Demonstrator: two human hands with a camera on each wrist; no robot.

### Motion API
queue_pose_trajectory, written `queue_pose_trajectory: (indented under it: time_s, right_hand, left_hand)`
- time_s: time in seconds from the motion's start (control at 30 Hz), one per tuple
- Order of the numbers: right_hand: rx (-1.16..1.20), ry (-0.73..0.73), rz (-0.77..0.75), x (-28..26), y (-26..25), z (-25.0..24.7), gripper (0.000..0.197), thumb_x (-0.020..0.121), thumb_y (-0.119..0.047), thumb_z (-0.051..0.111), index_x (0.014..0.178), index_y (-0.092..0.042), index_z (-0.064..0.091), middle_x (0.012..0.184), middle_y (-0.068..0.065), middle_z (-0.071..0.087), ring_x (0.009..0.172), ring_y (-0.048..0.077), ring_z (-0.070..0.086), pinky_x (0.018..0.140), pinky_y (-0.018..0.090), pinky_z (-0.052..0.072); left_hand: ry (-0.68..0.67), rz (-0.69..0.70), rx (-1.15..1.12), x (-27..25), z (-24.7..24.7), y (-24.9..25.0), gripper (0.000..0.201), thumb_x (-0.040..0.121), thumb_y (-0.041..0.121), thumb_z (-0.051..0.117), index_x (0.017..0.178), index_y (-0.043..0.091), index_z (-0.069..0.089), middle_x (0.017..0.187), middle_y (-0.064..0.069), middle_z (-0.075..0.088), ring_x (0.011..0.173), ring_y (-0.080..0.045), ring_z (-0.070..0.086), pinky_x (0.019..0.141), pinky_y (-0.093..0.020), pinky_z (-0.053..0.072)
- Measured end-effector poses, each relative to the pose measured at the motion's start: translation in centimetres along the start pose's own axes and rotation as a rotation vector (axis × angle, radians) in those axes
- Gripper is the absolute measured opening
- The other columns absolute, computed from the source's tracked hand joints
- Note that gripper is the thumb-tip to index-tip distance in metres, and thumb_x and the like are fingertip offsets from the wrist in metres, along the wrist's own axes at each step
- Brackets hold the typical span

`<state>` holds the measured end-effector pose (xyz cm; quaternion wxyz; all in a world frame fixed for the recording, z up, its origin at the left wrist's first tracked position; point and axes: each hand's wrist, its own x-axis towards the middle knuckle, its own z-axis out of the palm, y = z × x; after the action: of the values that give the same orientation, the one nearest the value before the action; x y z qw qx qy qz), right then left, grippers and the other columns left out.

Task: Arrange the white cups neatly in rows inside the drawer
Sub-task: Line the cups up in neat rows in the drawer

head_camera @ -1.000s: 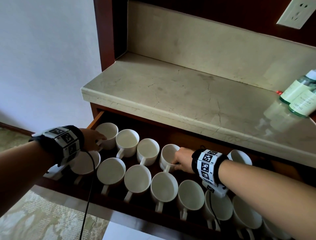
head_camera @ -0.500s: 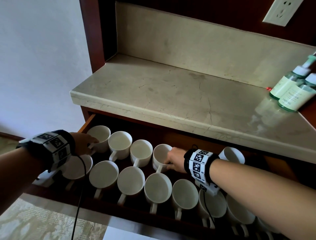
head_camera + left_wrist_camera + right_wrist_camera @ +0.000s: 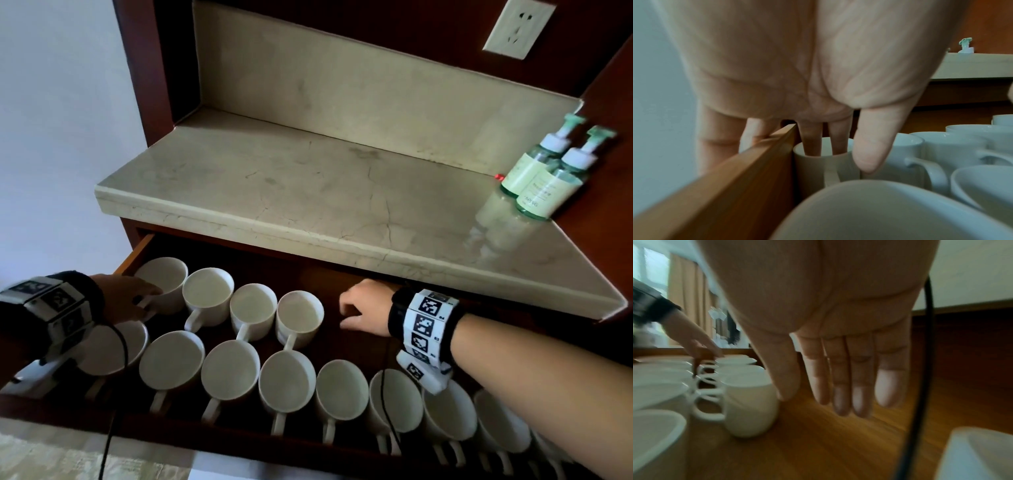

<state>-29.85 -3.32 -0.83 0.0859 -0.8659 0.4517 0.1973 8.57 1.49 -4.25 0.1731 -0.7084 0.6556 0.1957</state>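
Your left hand (image 3: 126, 301) pinches corner cup (image 3: 164, 281), fingers inside, squaring back row; right hand (image 3: 366, 308) relaxed, empty, beside 4th cup (image 3: 299, 317).

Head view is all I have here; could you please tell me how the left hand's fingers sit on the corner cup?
Observer: The left wrist view shows two fingers of the left hand dipped inside the corner cup, with the thumb outside on its wall, pinching it.
Operator: Thank you; and the remaining fingers?
Observer: They hang outside the drawer's side wall.
Operator: Is the right hand holding anything?
Observer: No; the right wrist view shows the right hand with straight fingers over bare drawer floor, beside the end cup of the back row.
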Motion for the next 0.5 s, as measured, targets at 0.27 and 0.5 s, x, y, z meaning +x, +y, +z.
queue_pose_trajectory:
  time_s: [0.27,0.5]
  right_hand:
    - [-0.124,-0.236,0.552,-4.1,8.5,3.1,0.036,0.092,-0.025,0.057,0.124,-0.009,0.057,0.128,0.012,0.058,0.120,0.027,0.056,0.094,0.030,0.045]
    - [-0.038,-0.182,0.597,-3.5,10.6,4.9,0.042,0.089,-0.022,0.062,0.127,-0.009,0.054,0.128,0.014,0.057,0.118,0.029,0.056,0.091,0.030,0.045]
  left_hand:
    - [0.012,0.063,-0.031,1.1,0.8,-1.3,0.054,0.091,0.040,0.056,0.140,0.024,0.041,0.144,0.005,0.046,0.132,-0.011,0.044,0.109,-0.021,0.029]
    - [0.021,0.047,-0.039,1.0,0.9,-1.3,0.056,0.089,0.039,0.059,0.140,0.025,0.042,0.143,0.005,0.047,0.132,-0.012,0.045,0.109,-0.022,0.030]
